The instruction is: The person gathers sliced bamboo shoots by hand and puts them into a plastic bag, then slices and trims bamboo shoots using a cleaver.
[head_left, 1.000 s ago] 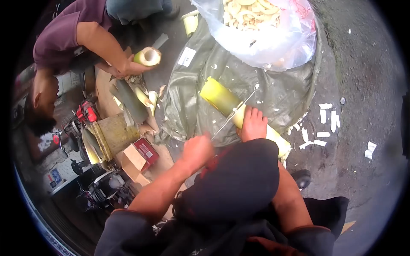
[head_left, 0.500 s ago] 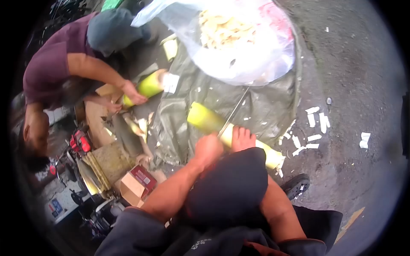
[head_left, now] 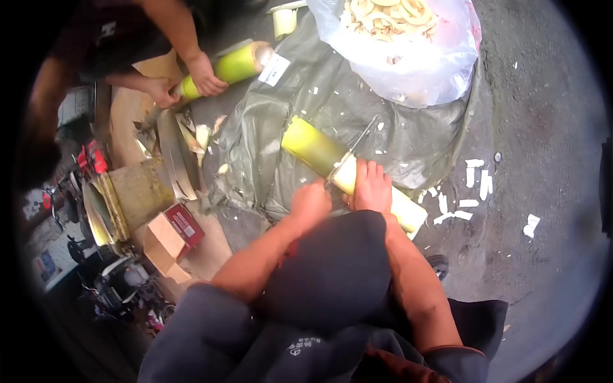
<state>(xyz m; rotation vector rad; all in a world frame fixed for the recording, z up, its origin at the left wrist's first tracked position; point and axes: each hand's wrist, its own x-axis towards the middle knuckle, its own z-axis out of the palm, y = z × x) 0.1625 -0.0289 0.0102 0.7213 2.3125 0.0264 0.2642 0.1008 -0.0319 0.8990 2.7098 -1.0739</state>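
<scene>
A thick yellow-green stalk (head_left: 313, 145), bamboo-like and pale towards its right end, lies slanting across the ground sheet in front of me. My left hand (head_left: 311, 203) is closed in a fist around the handle of a cutting tool (head_left: 364, 137). Its long narrow blade crosses the stalk and points up to the right; knife or saw, I cannot tell. Just right of the blade, my right hand (head_left: 373, 187) grips the stalk from above, fingers over its top. My dark-clothed knee (head_left: 329, 274) is below both hands and hides part of the stalk's near side.
At upper left, a co-worker's hands (head_left: 204, 75) hold another green stalk (head_left: 235, 66). A clear plastic bag (head_left: 415, 83) contains pale ring-shaped pieces. White strips (head_left: 470, 175) lie at right. An open cardboard box (head_left: 163, 239) and a red tool (head_left: 96, 157) are at left.
My view has shifted, so the co-worker sits further up and left. The blade stays across the stalk; my left hand has drawn slightly down along the blade's line. My right hand still grips the stalk.
</scene>
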